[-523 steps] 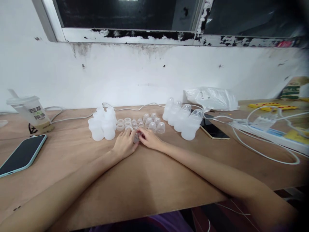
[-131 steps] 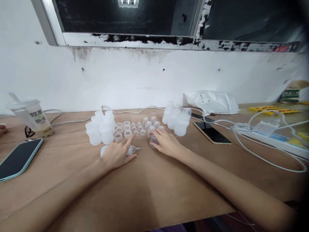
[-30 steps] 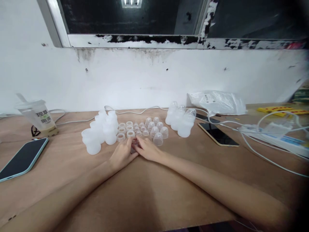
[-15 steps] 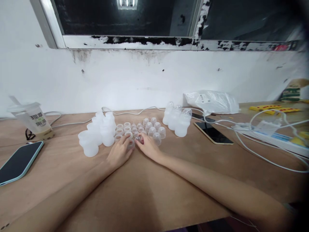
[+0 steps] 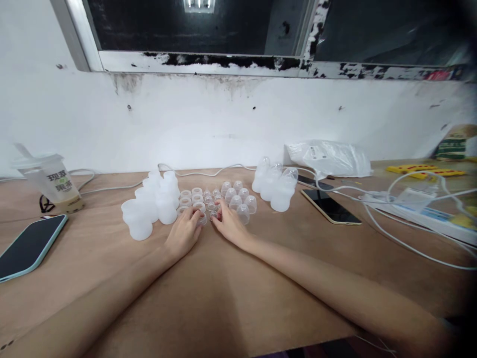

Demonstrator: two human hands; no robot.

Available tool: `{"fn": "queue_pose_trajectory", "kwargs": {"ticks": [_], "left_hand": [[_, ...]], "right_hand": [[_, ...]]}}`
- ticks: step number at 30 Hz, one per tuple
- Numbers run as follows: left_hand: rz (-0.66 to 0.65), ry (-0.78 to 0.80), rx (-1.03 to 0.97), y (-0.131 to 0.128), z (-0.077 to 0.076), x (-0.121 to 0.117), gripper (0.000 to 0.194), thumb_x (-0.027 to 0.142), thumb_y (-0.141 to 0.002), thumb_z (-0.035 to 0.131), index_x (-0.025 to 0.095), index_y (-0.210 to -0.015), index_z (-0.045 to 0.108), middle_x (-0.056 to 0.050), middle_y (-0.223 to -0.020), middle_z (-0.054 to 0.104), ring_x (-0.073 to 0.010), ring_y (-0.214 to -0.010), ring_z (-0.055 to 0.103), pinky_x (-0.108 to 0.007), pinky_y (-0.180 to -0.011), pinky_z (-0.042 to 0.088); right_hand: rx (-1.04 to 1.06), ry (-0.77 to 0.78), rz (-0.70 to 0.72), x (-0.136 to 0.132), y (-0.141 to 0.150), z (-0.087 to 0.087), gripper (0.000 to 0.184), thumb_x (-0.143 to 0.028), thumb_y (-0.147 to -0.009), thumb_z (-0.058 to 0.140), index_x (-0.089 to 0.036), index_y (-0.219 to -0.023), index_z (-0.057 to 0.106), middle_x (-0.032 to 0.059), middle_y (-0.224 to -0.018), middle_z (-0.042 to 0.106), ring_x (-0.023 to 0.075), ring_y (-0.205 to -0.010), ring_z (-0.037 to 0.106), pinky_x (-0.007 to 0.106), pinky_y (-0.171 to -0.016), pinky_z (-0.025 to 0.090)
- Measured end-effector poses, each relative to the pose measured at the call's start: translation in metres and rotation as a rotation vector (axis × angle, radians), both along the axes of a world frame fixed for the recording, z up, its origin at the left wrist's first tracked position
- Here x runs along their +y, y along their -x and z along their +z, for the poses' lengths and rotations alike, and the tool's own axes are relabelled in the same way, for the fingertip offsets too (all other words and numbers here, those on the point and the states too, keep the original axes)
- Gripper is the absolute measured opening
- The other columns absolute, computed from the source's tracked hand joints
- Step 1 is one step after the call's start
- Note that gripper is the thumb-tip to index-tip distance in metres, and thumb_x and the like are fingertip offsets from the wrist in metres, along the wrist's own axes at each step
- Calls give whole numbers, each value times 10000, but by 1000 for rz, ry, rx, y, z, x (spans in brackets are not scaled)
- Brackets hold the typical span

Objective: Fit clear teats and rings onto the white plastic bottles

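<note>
From here, my left hand (image 5: 184, 231) curls narrowly over the nearest collar ring (image 5: 201, 221); my right hand (image 5: 230, 226), also narrow, is at a clear bottle teat (image 5: 213, 215) between them. Whether either grips, I can't tell. I'd keep fingertips light: domed caps (image 5: 243, 215) crowd the right, milky bottles (image 5: 140, 227) the left.

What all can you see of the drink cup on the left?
The drink cup is tapered and looks like clear plastic, with a pale lid, a straw poking out to the left, and dark lettering around a green mark. A little brown drink sits at the bottom. It stands on the brown table beyond the phone, seeming to tilt left, though the lens may cause that. The left hand is apart from it.
</note>
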State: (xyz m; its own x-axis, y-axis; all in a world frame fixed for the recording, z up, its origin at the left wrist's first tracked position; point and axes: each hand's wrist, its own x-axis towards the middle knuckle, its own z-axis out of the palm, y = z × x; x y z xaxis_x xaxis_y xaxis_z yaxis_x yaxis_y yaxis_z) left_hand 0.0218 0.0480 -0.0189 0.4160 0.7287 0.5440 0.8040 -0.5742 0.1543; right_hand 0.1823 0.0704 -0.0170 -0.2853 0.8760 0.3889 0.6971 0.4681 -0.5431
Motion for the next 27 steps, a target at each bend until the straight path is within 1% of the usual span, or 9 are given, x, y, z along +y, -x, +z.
{"fn": "queue_pose_trajectory", "kwargs": {"ticks": [4,7,9,10,14,16,18,23,27], "left_hand": [[-5,10,-11,0,-1,1,203,120,-778,403,174,-964,460,-90,-1040,469,-209,-976,477,-366,-804,443],[16,0,13,0,0,0,190,127,-779,414,172,-957,459,-87,-1021,477,-217,-974,470,-376,-803,440],[30,-9,31,0,0,-1,183,130,-780,417,174,-953,458,-85,-1022,477,-223,-979,462,-383,-807,435],[35,-12,37,0,0,-1,180,132,-781,418,175,-952,457,-85,-1028,475,-227,-983,457,-385,-808,434],[40,-8,38,0,0,-1,177,140,-781,424,170,-954,446,-91,-1046,459,-230,-995,444,-386,-816,430],[31,-14,34,0,0,-2,184,156,-774,437,167,-957,441,-95,-1045,453,-232,-999,441,-387,-821,427],[25,-23,31,0,1,-3,193,177,-764,454,165,-956,437,-100,-1045,448,-238,-1004,437,-392,-823,423],[6,-34,19,-2,4,-7,231,198,-759,462,165,-985,427,-110,-1081,434,-247,-1031,424,-402,-840,409],[-25,-77,-50,-5,9,-13,274,200,-782,435,152,-1049,397,-124,-1111,425,-243,-1054,409,-401,-870,383]], "right_hand": [[-18,-55,20,-12,-1,6,336,-198,-774,396,-182,-1108,360,20,-731,510,153,-653,497,284,-623,401],[-99,-231,50,-24,-17,19,322,-231,-803,378,-200,-1123,367,59,-845,527,167,-728,516,287,-634,407],[-140,-393,-1,-27,-39,31,296,-254,-811,386,-211,-1104,386,77,-892,526,172,-751,521,290,-645,408],[-113,-472,-48,-26,-54,38,287,-258,-806,399,-210,-1089,387,74,-888,521,166,-744,521,288,-654,411],[41,-721,-456,-8,-115,68,330,-295,-784,419,-156,-1080,377,127,-1025,440,216,-913,468,330,-687,420],[-37,-702,-612,2,-137,79,359,-340,-764,444,-131,-1054,421,157,-1068,414,270,-1013,413,391,-755,391],[-144,-585,-696,7,-149,83,409,-394,-739,473,-121,-1042,447,165,-1060,438,295,-1023,412,422,-781,371],[-247,-239,-728,5,-150,82,444,-385,-721,482,-148,-1093,426,122,-972,543,266,-860,526,381,-672,413],[-205,-300,-816,-12,-148,101,485,-379,-692,513,-151,-1111,429,142,-1025,503,277,-849,523,396,-665,413]]}}
